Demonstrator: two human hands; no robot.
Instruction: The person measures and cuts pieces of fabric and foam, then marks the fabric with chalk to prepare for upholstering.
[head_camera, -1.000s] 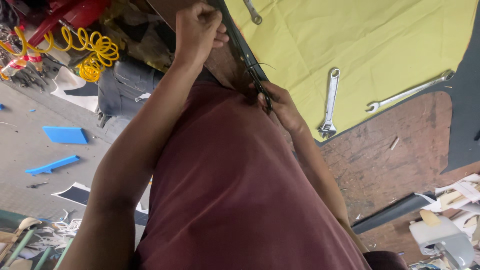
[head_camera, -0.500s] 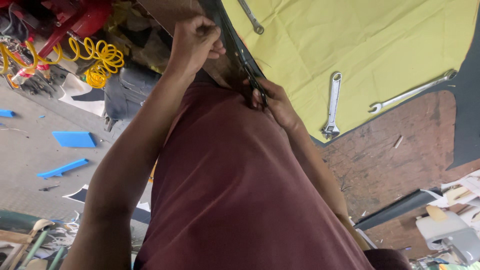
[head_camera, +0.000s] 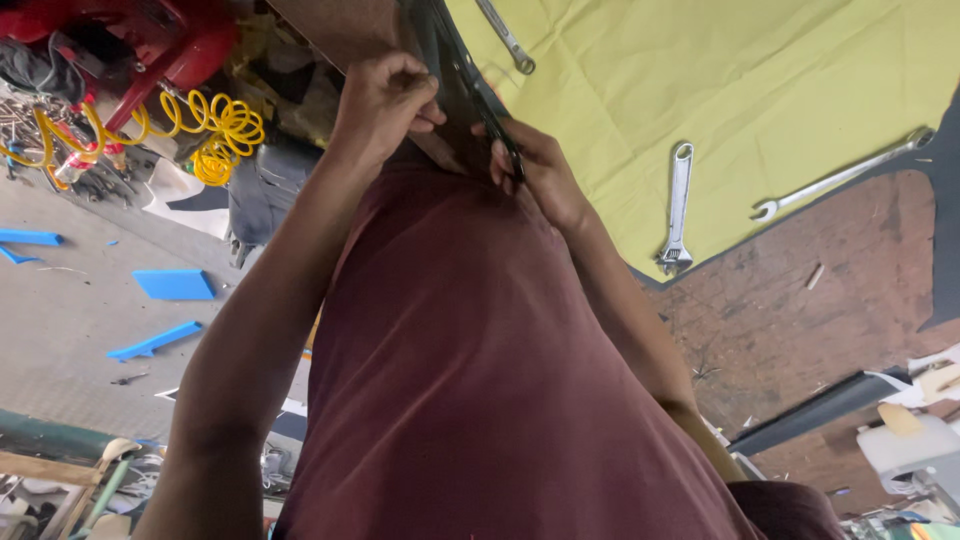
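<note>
A: Change since earlier frame? Right hand (head_camera: 535, 170) with scissors (head_camera: 497, 125) shifted toward 11 o'clock.
B: Left hand (head_camera: 385, 100), 9 o'clock of it: fingers clenched on dark fabric edge (head_camera: 440, 45). Right fingers grasp scissors. Adjustable wrench (head_camera: 677, 207) at 3 o'clock, on yellow cloth (head_camera: 760, 80).

Both arms reach forward past the torso, elbows slightly bent. The left hand (head_camera: 385, 100) is closed in a fist-like pinch. The right hand (head_camera: 530, 170) is close beside it, fingers (head_camera: 500, 160) curled shut.
</note>
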